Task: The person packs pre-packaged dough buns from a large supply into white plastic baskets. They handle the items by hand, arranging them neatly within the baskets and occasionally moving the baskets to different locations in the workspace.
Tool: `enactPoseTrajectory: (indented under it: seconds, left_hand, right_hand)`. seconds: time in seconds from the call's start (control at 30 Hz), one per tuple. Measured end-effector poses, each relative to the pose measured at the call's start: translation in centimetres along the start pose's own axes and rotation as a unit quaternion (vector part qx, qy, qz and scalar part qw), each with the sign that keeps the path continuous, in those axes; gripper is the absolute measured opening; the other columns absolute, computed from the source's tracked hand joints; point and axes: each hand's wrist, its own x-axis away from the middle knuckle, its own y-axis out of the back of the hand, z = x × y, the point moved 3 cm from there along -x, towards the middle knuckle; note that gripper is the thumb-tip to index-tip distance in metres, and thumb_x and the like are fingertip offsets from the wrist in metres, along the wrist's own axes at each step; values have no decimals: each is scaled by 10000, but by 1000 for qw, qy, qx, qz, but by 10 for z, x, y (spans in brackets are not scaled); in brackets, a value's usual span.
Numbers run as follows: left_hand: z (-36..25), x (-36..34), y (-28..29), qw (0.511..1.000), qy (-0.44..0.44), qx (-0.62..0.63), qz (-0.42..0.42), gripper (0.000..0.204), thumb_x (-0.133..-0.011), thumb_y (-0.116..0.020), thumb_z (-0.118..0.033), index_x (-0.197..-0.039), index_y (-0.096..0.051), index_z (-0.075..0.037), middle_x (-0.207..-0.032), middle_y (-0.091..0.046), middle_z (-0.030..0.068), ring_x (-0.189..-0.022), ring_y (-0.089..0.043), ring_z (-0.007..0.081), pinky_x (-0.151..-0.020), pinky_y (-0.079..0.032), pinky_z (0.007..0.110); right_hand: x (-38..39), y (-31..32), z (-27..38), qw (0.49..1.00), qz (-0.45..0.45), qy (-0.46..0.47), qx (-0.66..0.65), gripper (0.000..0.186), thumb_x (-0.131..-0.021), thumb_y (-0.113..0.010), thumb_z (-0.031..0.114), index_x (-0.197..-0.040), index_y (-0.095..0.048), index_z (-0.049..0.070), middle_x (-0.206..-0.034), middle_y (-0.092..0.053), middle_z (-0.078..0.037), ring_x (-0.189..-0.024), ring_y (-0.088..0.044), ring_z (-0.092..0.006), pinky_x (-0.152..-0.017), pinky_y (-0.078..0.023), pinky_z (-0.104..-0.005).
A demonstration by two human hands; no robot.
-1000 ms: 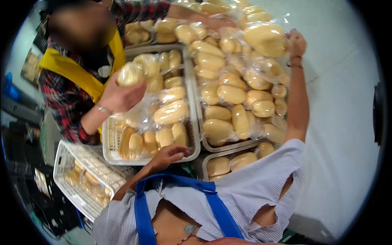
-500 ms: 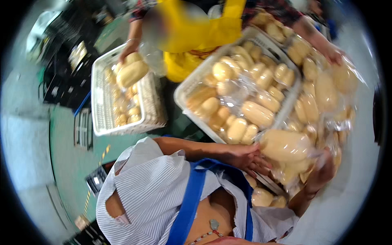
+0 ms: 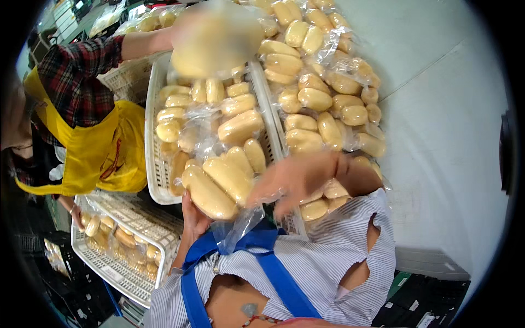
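In front of my chest is a clear plastic bag of long pale bread rolls (image 3: 210, 191), its loose plastic end hanging down. My left hand (image 3: 193, 215) supports it from its left side, fingers wrapped around the edge. My right hand (image 3: 301, 177) is beside the bag's right end, smeared by motion, so whether its fingers grip the plastic is unclear. Just beyond, a white plastic crate (image 3: 153, 131) holds several more bagged rolls. To its right a pile of bagged rolls (image 3: 314, 98) reaches up to my right forearm.
Across from me at the left stands a co-worker in a yellow apron (image 3: 101, 156), one arm stretched over the crate. A second white crate (image 3: 117, 276) with bagged rolls stands tilted at lower left. A pale grey surface (image 3: 432, 126) extends right, with dark crates (image 3: 421, 303) at lower right.
My view has turned, shifting the crates and co-worker leftward. The bag once at my right hand is now in front of my chest, and my left hand has gone from open to holding it.
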Motion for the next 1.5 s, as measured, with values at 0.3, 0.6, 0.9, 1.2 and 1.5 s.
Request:
enactPoseTrajectory:
  seconds: [0.3,0.6,0.9,1.2,1.5]
  left_hand:
    - [-3,-50,0,997,-52,54,-32,658,-746,-454,-509,-1244,-284,-113,-1249,-349,94,-1128,-357,274,-923,-299,444]
    - [2,-37,17,976,-106,176,73,528,-759,-529,-361,-1168,-361,-73,-1143,-452,100,-1043,-444,231,-913,-328,392]
    - [-32,27,80,946,-186,258,66,610,-723,-576,-359,-1201,-340,-65,-1188,-415,122,-1087,-405,270,-938,-292,421]
    - [-81,182,273,901,-326,285,-17,585,-740,-555,-338,-1202,-324,-66,-1178,-423,115,-1070,-424,261,-926,-316,413]
    - [-129,324,512,892,-344,65,-285,613,-708,-623,-244,-1193,-290,-74,-1114,-453,125,-997,-482,256,-783,-448,416]
  right_hand:
    - [229,326,-284,575,-510,-572,287,598,-683,-583,335,-1104,-403,-49,-1099,-453,-224,-979,-482,-296,-775,-422,-374]
    - [228,349,-310,666,-459,-452,375,457,-751,-511,278,-1076,-445,-36,-1079,-478,-175,-968,-487,-261,-803,-411,-348]
    - [135,257,-92,651,-706,-235,152,339,-818,-439,220,-1048,-487,-24,-1059,-503,-126,-957,-491,-226,-830,-400,-322]
    - [-56,-19,-14,782,-557,-279,-9,266,-799,-488,168,-995,-472,-10,-906,-491,-74,-873,-484,-188,-742,-426,-298]
    - [-355,-236,-26,891,-229,-308,-242,98,-798,-482,95,-864,-498,24,-751,-487,-15,-683,-462,-94,-591,-390,-227]
